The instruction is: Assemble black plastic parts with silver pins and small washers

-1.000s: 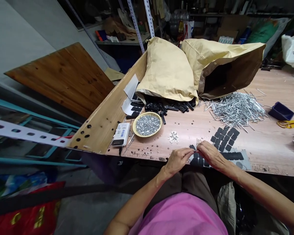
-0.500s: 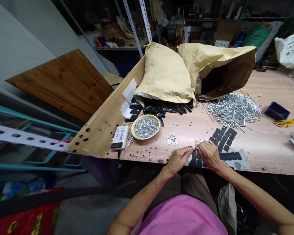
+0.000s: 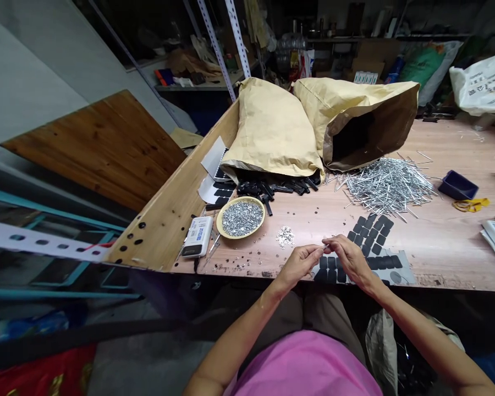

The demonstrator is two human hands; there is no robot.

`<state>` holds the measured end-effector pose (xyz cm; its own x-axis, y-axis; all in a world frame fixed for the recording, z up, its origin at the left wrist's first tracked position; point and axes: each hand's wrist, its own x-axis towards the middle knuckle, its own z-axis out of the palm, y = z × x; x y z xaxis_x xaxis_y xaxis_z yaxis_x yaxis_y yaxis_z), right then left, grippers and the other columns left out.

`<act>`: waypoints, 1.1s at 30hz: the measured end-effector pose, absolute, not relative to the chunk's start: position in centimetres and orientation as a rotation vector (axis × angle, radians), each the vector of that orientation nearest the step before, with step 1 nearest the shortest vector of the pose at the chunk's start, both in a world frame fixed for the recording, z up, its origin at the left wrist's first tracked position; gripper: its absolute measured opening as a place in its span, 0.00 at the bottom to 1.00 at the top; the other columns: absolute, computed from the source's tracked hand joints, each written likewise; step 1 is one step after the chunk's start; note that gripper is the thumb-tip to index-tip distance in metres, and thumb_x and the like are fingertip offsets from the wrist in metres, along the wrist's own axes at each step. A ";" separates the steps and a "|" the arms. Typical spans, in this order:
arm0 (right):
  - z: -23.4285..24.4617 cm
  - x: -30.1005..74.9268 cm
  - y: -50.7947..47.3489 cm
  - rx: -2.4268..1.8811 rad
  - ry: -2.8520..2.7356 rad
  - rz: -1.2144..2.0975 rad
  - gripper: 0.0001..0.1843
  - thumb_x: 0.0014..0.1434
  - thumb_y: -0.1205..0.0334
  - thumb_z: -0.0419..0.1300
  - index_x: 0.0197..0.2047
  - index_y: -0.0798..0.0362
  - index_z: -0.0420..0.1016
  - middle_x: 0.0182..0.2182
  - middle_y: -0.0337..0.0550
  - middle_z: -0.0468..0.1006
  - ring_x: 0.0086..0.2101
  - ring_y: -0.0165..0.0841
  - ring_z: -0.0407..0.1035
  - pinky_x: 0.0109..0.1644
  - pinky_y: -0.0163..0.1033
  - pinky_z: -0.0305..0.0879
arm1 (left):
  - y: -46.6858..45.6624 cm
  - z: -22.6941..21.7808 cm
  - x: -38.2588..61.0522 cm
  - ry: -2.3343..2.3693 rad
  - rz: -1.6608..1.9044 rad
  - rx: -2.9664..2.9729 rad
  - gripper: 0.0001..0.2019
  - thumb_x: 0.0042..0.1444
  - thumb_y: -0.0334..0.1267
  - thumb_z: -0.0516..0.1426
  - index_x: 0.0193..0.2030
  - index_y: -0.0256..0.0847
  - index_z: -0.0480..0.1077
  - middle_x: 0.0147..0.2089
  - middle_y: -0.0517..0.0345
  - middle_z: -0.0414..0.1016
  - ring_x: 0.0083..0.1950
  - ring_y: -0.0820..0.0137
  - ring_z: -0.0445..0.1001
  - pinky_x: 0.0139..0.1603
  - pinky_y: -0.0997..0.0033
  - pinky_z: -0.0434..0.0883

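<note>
Left grip (image 3: 296, 267) and right grip (image 3: 350, 258) pinch a small piece (image 3: 325, 247) between them, probably light, stiff and slippery; best held by its ends.

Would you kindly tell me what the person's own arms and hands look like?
Both the left hand and right hand are ungloved, and the forearms are bare, with no sleeve or watch showing. A pink top is worn.
</note>
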<state>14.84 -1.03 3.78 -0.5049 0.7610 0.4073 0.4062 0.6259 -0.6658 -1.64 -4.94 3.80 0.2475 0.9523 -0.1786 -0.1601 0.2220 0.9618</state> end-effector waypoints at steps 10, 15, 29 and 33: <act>0.8 15.4 1.0 -1.111 -1.802 1.095 0.22 0.62 0.45 0.50 0.44 0.53 0.73 0.35 0.46 0.78 0.32 0.33 0.76 0.39 0.41 0.72 | -2.8 1.6 -2.5 1.029 1.052 0.799 0.27 0.45 0.58 0.60 0.40 0.33 0.73 0.17 0.73 0.50 0.14 0.85 0.41 0.15 0.80 0.38; -1.9 14.7 -0.2 -1.020 -2.133 0.713 0.15 0.65 0.53 0.50 0.39 0.51 0.74 0.33 0.47 0.77 0.35 0.35 0.73 0.39 0.42 0.71 | -2.2 -0.4 -4.5 1.180 1.179 0.639 0.21 0.47 0.53 0.61 0.38 0.34 0.71 0.16 0.73 0.52 0.13 0.85 0.42 0.14 0.81 0.38; -7.0 13.8 -11.0 -1.008 -2.643 0.723 0.17 0.66 0.61 0.46 0.35 0.53 0.75 0.30 0.46 0.74 0.30 0.33 0.68 0.33 0.38 0.67 | -4.0 0.3 -8.1 1.229 1.278 0.583 0.14 0.55 0.46 0.58 0.38 0.35 0.73 0.18 0.72 0.52 0.14 0.86 0.42 0.14 0.83 0.39; -10.6 10.9 -11.9 -1.106 -2.874 0.505 0.14 0.63 0.67 0.50 0.32 0.55 0.76 0.33 0.52 0.75 0.36 0.39 0.67 0.40 0.48 0.66 | -4.5 0.5 -7.6 1.197 1.276 0.613 0.16 0.54 0.47 0.59 0.39 0.34 0.73 0.18 0.72 0.51 0.14 0.86 0.42 0.14 0.82 0.40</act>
<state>10.92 -11.90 -10.65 -0.7486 0.6561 -0.0954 0.6494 0.6965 -0.3053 -7.58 -4.49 0.54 -0.1390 0.9340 -0.3290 -0.3877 0.2543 0.8860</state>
